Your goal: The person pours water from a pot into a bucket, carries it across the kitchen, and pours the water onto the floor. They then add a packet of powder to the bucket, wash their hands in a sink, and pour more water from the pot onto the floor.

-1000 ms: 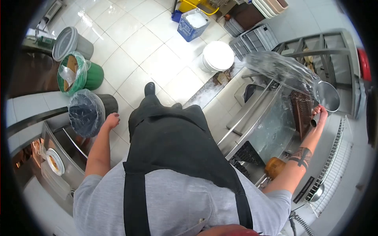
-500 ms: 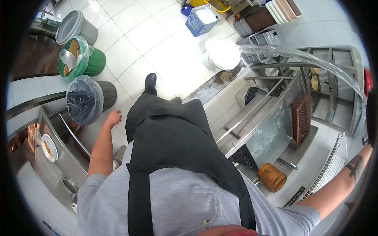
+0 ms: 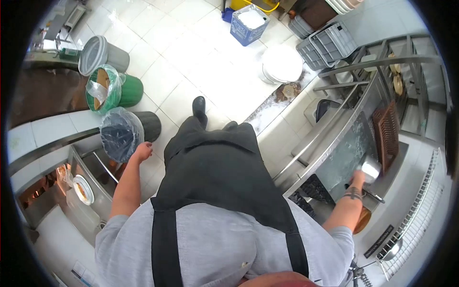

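Observation:
My right hand (image 3: 357, 178) is closed around a shiny metal pot (image 3: 371, 168), slightly blurred, over the right side of the water-filled steel sink (image 3: 330, 149). A brown plastic rack (image 3: 386, 136) stands just beyond the pot, at the sink's far side. Below my forearm, an amber-brown container (image 3: 362, 221) is partly hidden. Over on the left, my left hand (image 3: 143, 152) hangs with loosely bent fingers and holds nothing. It is beside a dark bin (image 3: 148, 125) lined with clear plastic.
A green bin (image 3: 129, 91) and a grey bin (image 3: 117, 60) stand farther left. On the tiled floor ahead are a white bucket (image 3: 282, 64) and a blue box (image 3: 247, 33). Grey crates (image 3: 330, 45) lean near the wall. A wire shelf (image 3: 420, 210) is mounted at right.
My right arm has swung in from the far right edge to the sink, bringing the pot into view. The arc of water in the air toward the white bucket is gone.

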The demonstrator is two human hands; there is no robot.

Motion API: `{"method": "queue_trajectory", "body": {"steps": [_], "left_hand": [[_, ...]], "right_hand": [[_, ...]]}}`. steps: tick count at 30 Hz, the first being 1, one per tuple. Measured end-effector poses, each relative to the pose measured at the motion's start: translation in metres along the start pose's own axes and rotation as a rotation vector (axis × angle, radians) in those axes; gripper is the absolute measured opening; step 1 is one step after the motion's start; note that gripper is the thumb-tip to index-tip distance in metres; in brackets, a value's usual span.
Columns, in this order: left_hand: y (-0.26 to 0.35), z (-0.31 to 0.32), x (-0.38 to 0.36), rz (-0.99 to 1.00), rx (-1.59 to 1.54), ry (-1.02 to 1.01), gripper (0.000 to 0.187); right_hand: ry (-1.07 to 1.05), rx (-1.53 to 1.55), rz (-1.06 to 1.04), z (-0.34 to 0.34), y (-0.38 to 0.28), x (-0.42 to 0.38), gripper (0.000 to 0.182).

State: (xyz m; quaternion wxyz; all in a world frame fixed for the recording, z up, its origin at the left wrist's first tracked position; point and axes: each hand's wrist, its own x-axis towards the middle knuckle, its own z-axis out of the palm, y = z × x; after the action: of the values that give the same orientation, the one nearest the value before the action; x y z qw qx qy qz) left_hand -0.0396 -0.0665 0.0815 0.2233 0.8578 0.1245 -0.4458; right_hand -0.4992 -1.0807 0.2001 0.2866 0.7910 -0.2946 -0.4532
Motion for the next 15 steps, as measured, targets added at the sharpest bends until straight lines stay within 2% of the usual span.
{"method": "queue_trajectory", "body": {"steps": [2,4,6,8,9,11,12,14,15], "left_hand": [[0.006,-0.02,-0.015,0.018,0.13,-0.033,0.037],[0.037,-0.039,-0.034,0.053,0.23,-0.053,0.036],[0.05,-0.053,-0.037,-0.045,0.149,-0.047,0.036],[0.062,-0.06,-0.03,0.032,0.107,-0.024,0.038],[0.069,-0.064,-0.023,0.087,0.13,-0.008,0.038],[0.094,-0.069,-0.02,0.138,0.124,-0.036,0.042],[0.096,-0.068,-0.011,0.139,0.123,-0.041,0.042],[0.102,-0.062,0.006,0.271,0.162,-0.025,0.041],[0.11,-0.058,0.008,0.292,0.188,-0.017,0.042]], "right_hand": [[-0.686,0.95,0.512,0.007,-0.082,-0.026,0.021],[-0.396,1.815,0.856,0.043,-0.14,-0.03,0.015],[0.408,1.805,-0.103,0.109,-0.184,-0.011,0.01],[-0.351,2.851,0.363,0.043,-0.191,-0.008,0.013],[-0.345,2.856,0.369,0.029,-0.193,-0.015,0.013],[-0.314,3.748,0.262,0.01,-0.192,-0.025,0.02],[-0.306,3.746,0.265,-0.001,-0.189,-0.031,0.02],[0.219,3.678,-0.019,-0.025,-0.173,-0.05,0.022],[0.232,3.695,-0.15,-0.04,-0.16,-0.061,0.021]]}}
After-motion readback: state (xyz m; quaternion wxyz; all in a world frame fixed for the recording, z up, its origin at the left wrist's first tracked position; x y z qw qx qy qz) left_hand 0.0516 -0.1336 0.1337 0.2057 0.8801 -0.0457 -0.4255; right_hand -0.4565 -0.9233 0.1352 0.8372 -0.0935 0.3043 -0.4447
